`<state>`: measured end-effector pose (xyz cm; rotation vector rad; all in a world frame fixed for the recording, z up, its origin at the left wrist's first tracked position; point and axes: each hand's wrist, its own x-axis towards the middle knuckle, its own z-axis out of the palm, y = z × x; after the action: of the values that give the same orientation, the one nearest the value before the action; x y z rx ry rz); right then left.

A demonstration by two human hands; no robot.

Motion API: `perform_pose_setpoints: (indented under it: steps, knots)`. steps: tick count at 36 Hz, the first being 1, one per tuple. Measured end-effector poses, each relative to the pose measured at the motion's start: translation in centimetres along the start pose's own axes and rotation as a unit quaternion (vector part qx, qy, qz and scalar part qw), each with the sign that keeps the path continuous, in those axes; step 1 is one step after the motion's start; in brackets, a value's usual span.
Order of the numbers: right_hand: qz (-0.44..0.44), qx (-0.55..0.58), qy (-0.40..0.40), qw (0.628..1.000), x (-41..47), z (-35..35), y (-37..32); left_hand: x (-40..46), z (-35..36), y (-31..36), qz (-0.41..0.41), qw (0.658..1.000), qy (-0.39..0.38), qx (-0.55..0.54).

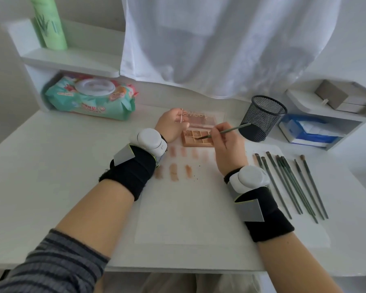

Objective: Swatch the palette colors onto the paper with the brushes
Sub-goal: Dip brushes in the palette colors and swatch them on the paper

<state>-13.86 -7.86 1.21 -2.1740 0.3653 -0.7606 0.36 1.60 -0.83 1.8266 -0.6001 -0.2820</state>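
Note:
An open eyeshadow palette (195, 137) with brown and peach pans lies at the far edge of the white paper (190, 208). My left hand (172, 124) holds the palette's clear lid at its left edge. My right hand (227, 144) pinches a thin dark-green brush (228, 130), whose tip touches a pan in the palette. Two rows of peach and brown swatches (174, 171) mark the paper just below the palette. Several more brushes (292, 185) lie side by side on the desk to the right of the paper.
A black mesh pen cup (262, 117) stands right of the palette. A wet-wipes pack (91, 100) lies at the back left under a shelf with a green bottle (49, 24). A tissue pack (309, 130) and boxes fill the right shelf. A white cloth (220, 45) hangs behind.

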Motion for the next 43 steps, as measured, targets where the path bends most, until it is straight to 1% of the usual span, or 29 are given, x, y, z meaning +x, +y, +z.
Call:
perform_pose_setpoints:
  steps: [5,10,16,20,25,30,33,37,43]
  knots:
    - [-0.001,0.022,0.027,0.999,-0.1,-0.1,0.0,0.0,0.0,0.2,0.008,1.0,0.003,0.017]
    - [0.004,0.03,-0.003,1.0,-0.1,-0.1,-0.1,-0.1,-0.1,0.2,0.01,1.0,0.002,0.028]
    - [0.0,0.033,0.032,0.999,-0.2,-0.3,-0.2,0.0,0.1,0.1,0.008,0.999,0.005,0.035]
    - [0.003,0.04,0.012,0.999,-0.1,-0.2,0.0,0.0,0.1,0.1,0.014,0.999,0.005,0.037]
    - [0.004,0.042,0.031,0.999,-0.2,-0.4,-0.2,0.0,0.2,0.0,0.013,1.0,0.009,0.026]
    - [0.008,0.043,0.003,0.999,-0.1,-0.2,0.1,0.0,0.3,0.1,0.016,0.999,0.012,0.029]
    - [0.01,0.039,0.028,0.999,-0.3,-0.7,-0.3,-0.1,0.3,0.1,0.019,0.999,0.014,0.032]
    - [0.003,0.069,0.053,0.996,-1.5,-1.9,-0.7,-0.1,0.2,0.0,0.022,1.0,0.008,0.02]
    - [0.003,0.057,0.029,0.998,-4.7,-3.5,0.1,-0.2,0.2,-0.3,0.035,0.999,0.013,0.003]
